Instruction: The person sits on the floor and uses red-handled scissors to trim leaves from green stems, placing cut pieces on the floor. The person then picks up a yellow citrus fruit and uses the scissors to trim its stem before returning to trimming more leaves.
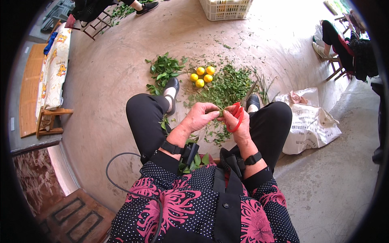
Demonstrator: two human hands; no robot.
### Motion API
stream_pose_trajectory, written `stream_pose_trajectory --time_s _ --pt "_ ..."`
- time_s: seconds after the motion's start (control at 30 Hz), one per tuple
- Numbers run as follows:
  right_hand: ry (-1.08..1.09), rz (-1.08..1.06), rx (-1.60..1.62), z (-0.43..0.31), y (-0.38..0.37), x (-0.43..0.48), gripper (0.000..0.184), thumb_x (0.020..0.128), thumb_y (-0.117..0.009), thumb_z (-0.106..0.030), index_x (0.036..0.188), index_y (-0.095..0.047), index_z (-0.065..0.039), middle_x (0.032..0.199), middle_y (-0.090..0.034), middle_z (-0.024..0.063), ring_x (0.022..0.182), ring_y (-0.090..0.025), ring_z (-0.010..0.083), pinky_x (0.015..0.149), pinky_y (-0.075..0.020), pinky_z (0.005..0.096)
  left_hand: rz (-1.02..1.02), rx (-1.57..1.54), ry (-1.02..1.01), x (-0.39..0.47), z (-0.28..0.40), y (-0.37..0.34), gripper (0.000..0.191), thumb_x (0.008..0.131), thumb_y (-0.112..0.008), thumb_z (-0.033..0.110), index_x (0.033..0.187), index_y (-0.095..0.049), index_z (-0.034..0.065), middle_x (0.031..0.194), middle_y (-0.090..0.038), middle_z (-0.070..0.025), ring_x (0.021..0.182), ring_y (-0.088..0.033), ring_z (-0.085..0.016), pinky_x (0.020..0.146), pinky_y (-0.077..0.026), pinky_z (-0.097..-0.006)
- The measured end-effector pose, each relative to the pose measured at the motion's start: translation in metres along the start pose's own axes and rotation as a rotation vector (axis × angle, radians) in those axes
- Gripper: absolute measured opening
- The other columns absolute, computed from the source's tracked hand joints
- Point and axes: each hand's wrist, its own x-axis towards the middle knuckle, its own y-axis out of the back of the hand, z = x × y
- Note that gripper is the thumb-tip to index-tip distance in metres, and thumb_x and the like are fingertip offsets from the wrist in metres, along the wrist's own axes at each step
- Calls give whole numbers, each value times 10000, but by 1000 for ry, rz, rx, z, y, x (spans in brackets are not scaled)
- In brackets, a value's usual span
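Observation:
My left hand (196,118) pinches a small green leafy sprig (222,112) between thumb and fingertips. Touching the same sprig are the fingertips of my right hand (240,129), which also holds red-handled scissors (239,120). The scissors' metal blades (251,90) point away from me, over my right shoe. On the floor beyond my hands lies a wide heap of cut green leaves (232,86). Several yellow citrus fruits (199,83) form a ring at its left edge. Leafy branches (165,68) lie farther left, and more leaves (197,161) rest in my lap.
Bare stems (265,89) lie right of the heap. A white woven sack (310,130) with printing slumps beside my right knee. A white plastic crate (226,10) stands ahead. Other people sit at far left and right. A cable (117,156) loops at my left side.

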Motion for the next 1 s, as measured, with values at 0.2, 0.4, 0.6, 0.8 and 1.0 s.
stream_pose_trajectory --time_s 0.2,0.4,0.6,0.8,1.0 --pt "-15 8 -89 2 -1 0 215 891 -710 -167 981 -592 -12 777 -643 48 569 -603 101 484 -470 217 106 28 15 2 -6 4 184 895 -655 129 991 -664 -28 882 -666 -9 790 -571 -68 711 -490 -250" --pt "-221 -95 -328 1 -1 -1 350 905 -685 -378 948 -603 -41 741 -634 7 583 -560 80 509 -436 239 278 -199 12 4 -7 13 154 925 -628 130 1014 -651 6 905 -642 19 805 -549 -57 716 -468 -239" --pt "-120 -312 -877 -1 0 -5 589 917 -489 -600 1011 -568 -24 933 -617 204 930 -600 374 824 -452 436 338 -272 68 1 -2 20 142 930 -625 116 1026 -654 14 889 -639 34 767 -543 -39 692 -439 -201" --pt "-143 -342 -997 -9 -4 -9 647 870 -507 -669 975 -550 -32 899 -606 185 918 -607 353 816 -458 424 384 -309 34 2 3 18 139 907 -673 117 1002 -684 16 889 -663 21 781 -562 -43 708 -445 -201" --pt "-156 -327 -1055 -22 -9 -12 661 837 -534 -695 956 -544 -45 891 -610 179 907 -616 362 799 -465 431 349 -342 1 0 7 19 138 896 -690 107 995 -701 11 899 -680 12 802 -578 -48 741 -460 -210"
